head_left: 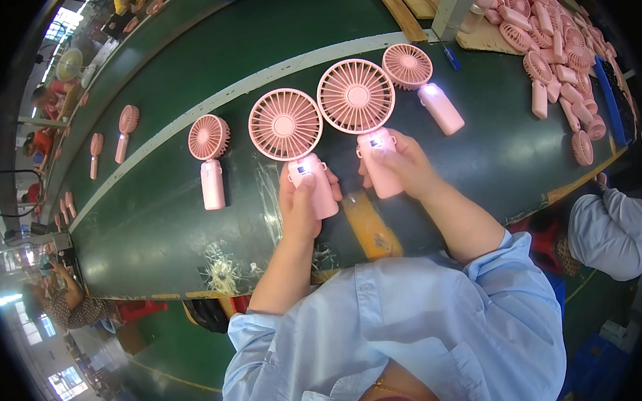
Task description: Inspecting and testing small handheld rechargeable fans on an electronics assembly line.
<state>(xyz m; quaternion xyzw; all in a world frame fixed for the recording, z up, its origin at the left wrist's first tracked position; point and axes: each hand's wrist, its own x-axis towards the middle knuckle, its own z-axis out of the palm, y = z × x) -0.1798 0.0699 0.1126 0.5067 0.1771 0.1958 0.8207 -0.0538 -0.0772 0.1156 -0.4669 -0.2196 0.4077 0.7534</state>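
The left hand (pixel 301 199) is wrapped tight around the handle of a pink handheld fan (pixel 295 145), with its thumb on the little lit screen. The right hand (pixel 398 164) grips the handle of a second pink fan (pixel 364 116) just beside it. Another pink fan (pixel 209 160) lies on the green belt (pixel 155 215) left of the left hand, and one with a glowing handle (pixel 423 83) lies beyond the right hand.

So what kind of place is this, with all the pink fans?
Most likely a factory assembly line. Matching pink handheld fans lie along a long green conveyor belt, many more are piled at the far end, and other workers sit alongside.
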